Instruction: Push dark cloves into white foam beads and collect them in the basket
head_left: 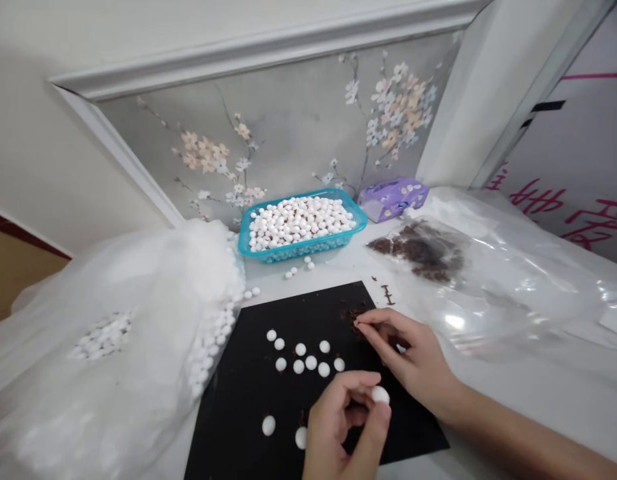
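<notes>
My left hand (346, 427) is low in the middle, fingers pinched on a small white round seed (380, 395) held just above a black mat (248, 400). My right hand (406, 357) reaches in from the right, its fingertips pressed together at a little heap of dark brown bits (352, 313) on the mat's far right edge; what they hold is too small to name. Several loose white seeds (305, 357) lie scattered on the mat in front of both hands.
A teal basket (357, 217) full of white seeds stands behind the mat. A big white bag of seeds (113, 347) fills the left. A clear plastic bag (513, 280) with dark brown scraps (423, 250) lies right, a purple tissue pack (393, 198) behind it.
</notes>
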Tool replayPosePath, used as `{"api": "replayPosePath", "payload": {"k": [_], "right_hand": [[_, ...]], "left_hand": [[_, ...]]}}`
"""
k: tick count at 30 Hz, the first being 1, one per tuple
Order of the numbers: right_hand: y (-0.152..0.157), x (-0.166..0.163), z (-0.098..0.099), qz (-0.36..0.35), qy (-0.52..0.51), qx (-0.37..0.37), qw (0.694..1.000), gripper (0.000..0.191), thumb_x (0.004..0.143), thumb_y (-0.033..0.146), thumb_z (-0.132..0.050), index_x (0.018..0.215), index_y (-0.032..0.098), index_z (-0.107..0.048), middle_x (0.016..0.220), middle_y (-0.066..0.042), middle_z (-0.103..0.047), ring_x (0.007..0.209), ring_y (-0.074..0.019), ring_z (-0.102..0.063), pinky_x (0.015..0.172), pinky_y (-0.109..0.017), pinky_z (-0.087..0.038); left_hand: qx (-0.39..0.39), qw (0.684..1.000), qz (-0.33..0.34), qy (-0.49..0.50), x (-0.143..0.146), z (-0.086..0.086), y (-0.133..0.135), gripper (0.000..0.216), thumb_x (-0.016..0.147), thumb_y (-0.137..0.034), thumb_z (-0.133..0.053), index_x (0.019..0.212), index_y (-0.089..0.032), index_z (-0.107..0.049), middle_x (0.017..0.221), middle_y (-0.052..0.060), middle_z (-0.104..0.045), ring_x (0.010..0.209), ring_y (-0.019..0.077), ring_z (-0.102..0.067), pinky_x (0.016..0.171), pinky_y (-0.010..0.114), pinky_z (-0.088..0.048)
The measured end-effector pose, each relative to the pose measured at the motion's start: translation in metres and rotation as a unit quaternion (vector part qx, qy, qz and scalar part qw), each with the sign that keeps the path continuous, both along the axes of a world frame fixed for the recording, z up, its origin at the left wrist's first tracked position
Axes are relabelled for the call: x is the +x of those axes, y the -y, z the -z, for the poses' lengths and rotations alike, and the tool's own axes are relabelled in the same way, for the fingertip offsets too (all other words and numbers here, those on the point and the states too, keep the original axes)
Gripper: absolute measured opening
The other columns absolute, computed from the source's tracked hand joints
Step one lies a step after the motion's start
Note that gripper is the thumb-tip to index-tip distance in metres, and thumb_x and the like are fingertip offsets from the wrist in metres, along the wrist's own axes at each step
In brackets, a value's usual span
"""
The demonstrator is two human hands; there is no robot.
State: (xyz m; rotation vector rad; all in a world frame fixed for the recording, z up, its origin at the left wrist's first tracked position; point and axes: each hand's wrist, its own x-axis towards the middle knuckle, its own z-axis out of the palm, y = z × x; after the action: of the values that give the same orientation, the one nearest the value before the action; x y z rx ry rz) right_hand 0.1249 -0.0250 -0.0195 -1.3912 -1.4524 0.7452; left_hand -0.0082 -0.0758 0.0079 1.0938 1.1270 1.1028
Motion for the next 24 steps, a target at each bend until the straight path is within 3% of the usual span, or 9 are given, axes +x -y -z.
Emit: {"api": "replayPosePath", "payload": {"k": [3,7,13,17,20,24], "right_hand": [[-0.004,0.003,0.001,0.019,-0.057,-0.04,0.997,0.017,0.082,0.034,-0.056,0.088,0.02,-0.063,0.054,0.004,-0.051,0.045,-0.009,-0.044,0.044,-0.021,-0.038],[-0.007,0.006,0.0,0.044,-0.107,-0.073,0.991,0.02,0.08,0.035,-0.058,0.092,0.021,-0.066,0.051,0.005,-0.048,0.043,-0.0081,-0.044,0.043,-0.02,-0.038],[-0.006,0.007,-0.004,0.039,-0.129,-0.107,0.985,0.02,0.079,0.036,-0.061,0.09,0.02,-0.067,0.048,0.006,-0.049,0.041,-0.007,-0.044,0.042,-0.019,-0.038],[-0.006,0.006,-0.008,0.034,-0.149,-0.114,0.982,0.022,0.076,0.038,-0.063,0.087,0.019,-0.066,0.062,0.002,-0.061,0.039,-0.0052,-0.044,0.039,-0.019,-0.037],[-0.005,0.006,-0.009,0.028,-0.139,-0.112,0.984,0.022,0.078,0.036,-0.061,0.089,0.019,-0.068,0.054,0.003,-0.058,0.039,-0.0058,-0.044,0.042,-0.02,-0.038],[-0.004,0.008,-0.008,0.002,-0.139,-0.108,0.984,0.023,0.081,0.037,-0.058,0.092,0.02,-0.069,0.059,0.001,-0.062,0.04,-0.0059,-0.045,0.045,-0.021,-0.04]], "left_hand": [[0.04,0.999,0.011,-0.034,0.001,0.009,0.001,0.012,0.075,-0.027,-0.064,0.084,-0.02,-0.069,0.073,0.002,-0.061,0.067,0.01,-0.057,0.061,0.015,-0.047],[0.092,0.995,0.014,-0.046,-0.001,0.006,-0.002,0.01,0.075,-0.021,-0.062,0.083,-0.021,-0.068,0.074,0.002,-0.061,0.067,0.01,-0.057,0.061,0.015,-0.047],[0.035,0.998,-0.029,-0.052,-0.004,0.006,-0.007,0.01,0.076,-0.024,-0.062,0.084,-0.019,-0.066,0.07,0.001,-0.059,0.066,0.0101,-0.056,0.062,0.016,-0.047],[-0.001,0.996,-0.066,-0.052,-0.006,0.005,-0.01,0.017,0.077,-0.03,-0.062,0.089,-0.019,-0.064,0.08,0.003,-0.063,0.069,0.0109,-0.058,0.065,0.018,-0.049],[-0.018,0.994,-0.095,-0.051,-0.007,0.004,-0.014,0.022,0.078,-0.033,-0.061,0.095,-0.02,-0.061,0.086,0.003,-0.064,0.067,0.0101,-0.059,0.064,0.018,-0.05],[-0.035,0.994,-0.082,-0.056,-0.011,0.005,-0.019,0.025,0.077,-0.035,-0.063,0.096,-0.02,-0.06,0.082,0.003,-0.064,0.066,0.0101,-0.059,0.063,0.019,-0.051]]}}
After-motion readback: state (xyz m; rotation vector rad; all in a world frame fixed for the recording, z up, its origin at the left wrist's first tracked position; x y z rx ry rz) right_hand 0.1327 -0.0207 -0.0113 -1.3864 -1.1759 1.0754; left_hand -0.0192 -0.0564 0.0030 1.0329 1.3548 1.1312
